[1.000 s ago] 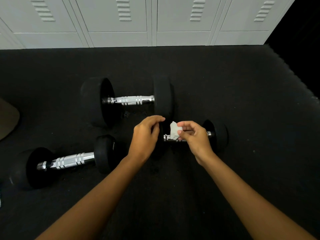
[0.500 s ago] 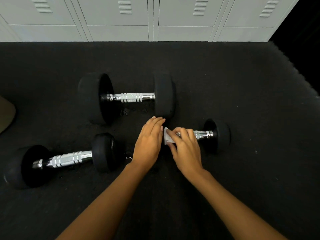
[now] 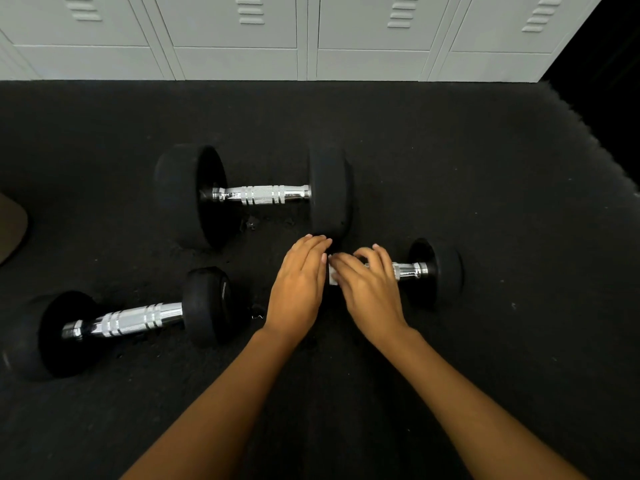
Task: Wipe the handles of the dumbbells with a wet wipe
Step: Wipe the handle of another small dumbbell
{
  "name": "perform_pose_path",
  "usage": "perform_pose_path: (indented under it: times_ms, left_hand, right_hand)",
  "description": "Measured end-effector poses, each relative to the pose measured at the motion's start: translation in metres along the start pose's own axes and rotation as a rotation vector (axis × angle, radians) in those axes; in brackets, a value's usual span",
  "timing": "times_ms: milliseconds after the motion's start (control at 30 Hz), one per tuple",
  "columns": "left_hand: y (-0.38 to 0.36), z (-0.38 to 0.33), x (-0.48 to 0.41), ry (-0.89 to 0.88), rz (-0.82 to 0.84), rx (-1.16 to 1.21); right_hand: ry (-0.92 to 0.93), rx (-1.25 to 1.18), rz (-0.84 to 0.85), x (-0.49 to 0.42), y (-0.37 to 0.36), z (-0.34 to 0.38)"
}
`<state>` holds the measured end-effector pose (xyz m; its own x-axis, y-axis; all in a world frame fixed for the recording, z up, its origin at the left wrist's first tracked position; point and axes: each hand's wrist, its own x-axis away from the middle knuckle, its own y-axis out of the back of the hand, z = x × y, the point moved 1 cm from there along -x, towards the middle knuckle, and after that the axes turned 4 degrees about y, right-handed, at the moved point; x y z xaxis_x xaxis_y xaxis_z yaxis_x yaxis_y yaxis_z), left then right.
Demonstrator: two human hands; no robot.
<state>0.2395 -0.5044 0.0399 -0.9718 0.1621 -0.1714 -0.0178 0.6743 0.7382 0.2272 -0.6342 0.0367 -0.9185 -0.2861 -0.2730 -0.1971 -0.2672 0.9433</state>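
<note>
Right hand (image 3: 367, 285): fingers curled over the chrome handle of the small black dumbbell (image 3: 437, 271), clamping the white wet wipe (image 3: 332, 279) onto the bar. Only a corner of the wipe shows, at the handle's left end, between my two hands.

Left hand (image 3: 298, 285): fingers straight and together, lying flat over the small dumbbell's left head, which is hidden under it. It grips nothing.

Tight spots: my left fingertips sit right at the lower edge of the right head of the large black dumbbell with knurled chrome handle (image 3: 263, 195); can't tell if they touch. A short stretch of bare chrome is free between my right knuckles and the small dumbbell's right head.

The mid-size black dumbbell with ribbed chrome handle (image 3: 131, 320) lies to the left, well apart from my hands.

Open room: the black rubber floor mat (image 3: 502, 174) is bare right of the small dumbbell out to its ragged right edge, and on the near side around my forearms. Pale grey lockers (image 3: 235, 36) bound the far edge. A brown rounded object (image 3: 10, 230) is cut off at the left border.
</note>
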Motion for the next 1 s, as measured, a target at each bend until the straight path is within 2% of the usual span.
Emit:
perform_pose_path:
  times_ms: [100,267,367,633,700,800,867,1000]
  left_hand:
    - [0.002,0.001,-0.001,-0.023,0.011,-0.019]
    - [0.002,0.002,-0.002,-0.034,0.011,0.004]
    - [0.000,0.003,-0.001,-0.029,0.015,0.046]
    - [0.004,0.003,-0.001,-0.035,0.039,0.026]
    - [0.004,0.002,-0.002,-0.037,0.035,0.019]
    - [0.004,0.002,-0.002,-0.036,0.031,0.021]
    - [0.004,0.001,-0.002,-0.027,0.029,0.027]
    - [0.004,0.002,-0.002,-0.025,0.034,0.029]
  right_hand:
    - [-0.049,-0.060,0.028,-0.008,0.007,0.003]
    - [0.009,-0.062,-0.047,0.014,0.004,0.008]
    - [-0.029,-0.112,-0.037,0.009,0.004,0.006]
    - [-0.164,-0.216,0.347,-0.037,0.009,-0.012]
    - [-0.124,-0.163,0.328,-0.037,0.009,-0.012]
    - [-0.005,-0.050,0.152,-0.018,0.009,-0.007]
    - [-0.006,-0.072,0.082,-0.005,0.009,-0.005]
    - [-0.097,-0.169,0.164,-0.006,0.008,-0.007]
